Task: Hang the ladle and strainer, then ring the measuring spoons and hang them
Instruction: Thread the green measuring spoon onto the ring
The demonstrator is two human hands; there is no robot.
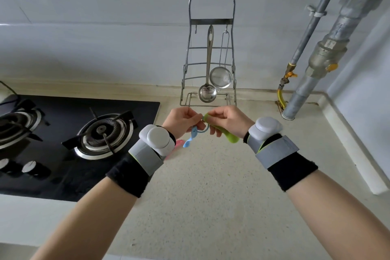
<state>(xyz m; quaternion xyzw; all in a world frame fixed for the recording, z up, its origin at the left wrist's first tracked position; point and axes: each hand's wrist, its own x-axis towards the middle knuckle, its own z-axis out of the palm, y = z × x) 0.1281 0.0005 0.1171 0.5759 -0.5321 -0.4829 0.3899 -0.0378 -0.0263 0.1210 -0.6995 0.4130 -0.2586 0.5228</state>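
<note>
We are working over the speckled countertop that fills the lower middle of the frame, with the black gas hob at the left edge and the grey pipes in the upper right. The wire rack is standing at top centre against the wall, and it is already carrying the ladle and, just to the right and touching it, the strainer, so we judge the ringing step to be the one in hand. Just below the rack, our left hand is pinching the ring, with a blue spoon dangling from it, while our right hand is gripping the green spoon by its handle end, close against the ring. A pink spoon is peeking out beneath the left wrist. To do this well, we are keeping the ring steady and guiding the handle hole onto it; whether the ring's opening is lined up, we cannot tell, as fingers are hiding it.
</note>
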